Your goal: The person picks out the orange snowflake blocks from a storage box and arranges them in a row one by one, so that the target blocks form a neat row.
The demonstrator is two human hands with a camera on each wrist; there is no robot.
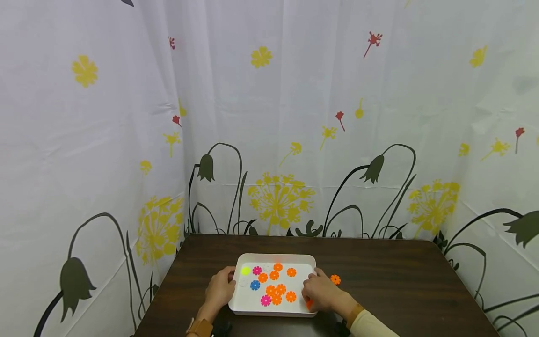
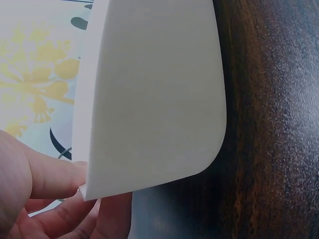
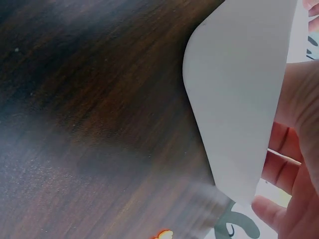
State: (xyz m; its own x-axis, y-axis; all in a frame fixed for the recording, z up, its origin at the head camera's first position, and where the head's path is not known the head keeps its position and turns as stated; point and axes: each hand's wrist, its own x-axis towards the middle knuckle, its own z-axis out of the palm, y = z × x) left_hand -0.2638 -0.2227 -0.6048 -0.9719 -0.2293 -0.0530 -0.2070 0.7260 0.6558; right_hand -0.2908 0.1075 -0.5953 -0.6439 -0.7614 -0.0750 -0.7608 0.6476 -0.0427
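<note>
A shallow white tray [image 1: 250,308] holds several flower-shaped discs, most of them orange [image 1: 290,296], with pink [image 1: 257,270], blue [image 1: 255,285] and yellow-green [image 1: 245,271] ones among them. Along the tray's left side, my left hand [image 1: 221,286] grips the rim. In the left wrist view its thumb [image 2: 55,174] lies on one side of the corner, with fingers on the other. My right hand [image 1: 324,291] holds the right rim, some fingers curled over the inner side. An orange disc [image 1: 309,304] shows partly beneath this hand. Its palm side is hidden in the head view.
One loose orange disc [image 1: 335,279] lies on the dark wooden table [image 1: 391,281], just right of the tray. Faint clear discs [image 1: 244,282] sit near the tray's left side. Behind the table hangs a white flower-patterned curtain [image 1: 294,93].
</note>
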